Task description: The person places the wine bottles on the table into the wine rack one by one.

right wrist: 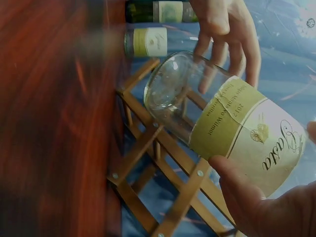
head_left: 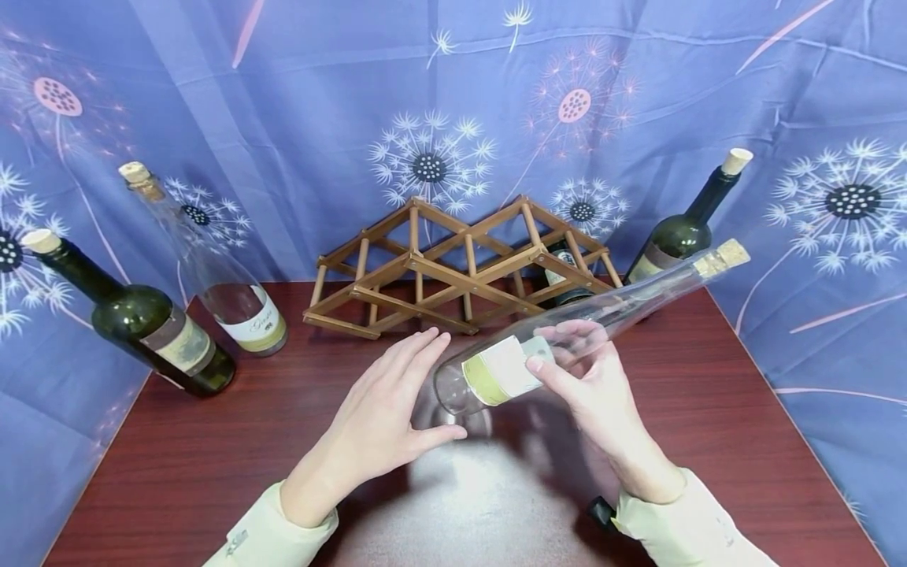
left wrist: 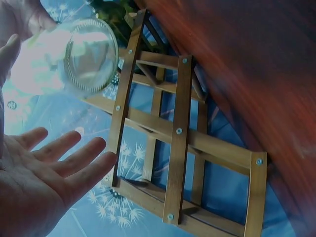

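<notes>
Pale-sleeved right hand point(head_left: 602, 390) grips the corked clear-glass wine bottle point(head_left: 499, 370) above the worktop point(head_left: 716, 409), neck slanting up rightward, base just beside the spread, empty left hand point(head_left: 379, 409), wooden wine rack point(head_left: 411, 261) beyond.

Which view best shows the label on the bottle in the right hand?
The right wrist view: the label faces that camera, large, its script word readable. The head view shows it smaller and washed out, beside the right hand; the left wrist view shows the bottle's base, with no label legible.
</notes>
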Demonstrator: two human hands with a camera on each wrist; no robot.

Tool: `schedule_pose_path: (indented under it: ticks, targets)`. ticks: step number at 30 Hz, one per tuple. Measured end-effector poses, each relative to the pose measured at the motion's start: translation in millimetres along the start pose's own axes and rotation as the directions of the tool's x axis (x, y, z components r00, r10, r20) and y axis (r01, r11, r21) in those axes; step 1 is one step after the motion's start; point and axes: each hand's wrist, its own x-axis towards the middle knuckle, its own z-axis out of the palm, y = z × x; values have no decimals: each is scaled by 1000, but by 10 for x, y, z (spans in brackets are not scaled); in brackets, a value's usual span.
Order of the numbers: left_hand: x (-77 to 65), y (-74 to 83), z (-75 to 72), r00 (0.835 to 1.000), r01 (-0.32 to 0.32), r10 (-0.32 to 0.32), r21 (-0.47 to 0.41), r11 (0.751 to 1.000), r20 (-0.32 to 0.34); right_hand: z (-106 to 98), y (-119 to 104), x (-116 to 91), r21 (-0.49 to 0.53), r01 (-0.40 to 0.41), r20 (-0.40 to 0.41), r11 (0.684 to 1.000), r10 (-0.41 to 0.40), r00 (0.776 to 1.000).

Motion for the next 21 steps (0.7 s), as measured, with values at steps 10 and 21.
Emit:
schedule_pose_path:
  ticks: [10,21]
  targets:
    - [31,65,91,1000,-6,6,-28,1000,-17,156,108,-64,68,-68,22,995,66,998]
    - [35,97,191,1000,-4,4,-14,1000,-17,265,222,-140,75,-64,65,995,59,996]
